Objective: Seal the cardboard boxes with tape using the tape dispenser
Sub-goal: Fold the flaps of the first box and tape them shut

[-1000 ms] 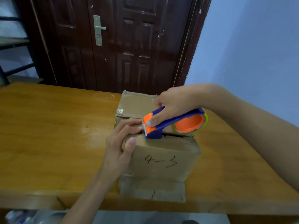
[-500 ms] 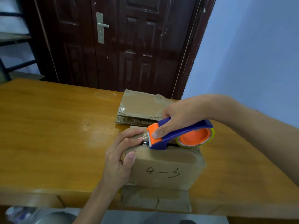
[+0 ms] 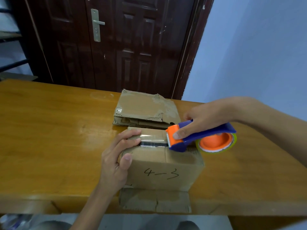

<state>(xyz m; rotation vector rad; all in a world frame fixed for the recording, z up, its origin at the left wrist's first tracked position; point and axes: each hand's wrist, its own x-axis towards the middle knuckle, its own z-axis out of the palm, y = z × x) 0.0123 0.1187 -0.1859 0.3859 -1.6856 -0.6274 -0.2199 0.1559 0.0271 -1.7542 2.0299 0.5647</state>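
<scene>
Cardboard box (image 3: 163, 170) at table edge (image 3: 49, 203); left hand (image 3: 116, 161) pins tape; right hand (image 3: 201, 121) grips dispenser (image 3: 199, 138).

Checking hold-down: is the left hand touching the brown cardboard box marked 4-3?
Touching. The head view shows the left hand wrapped over the brown cardboard box marked 4-3: thumb on its front face, fingers pressing the clear tape on top.

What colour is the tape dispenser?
The dispenser has a blue body, with an orange front end and orange hub. The head view shows it clearly.
</scene>
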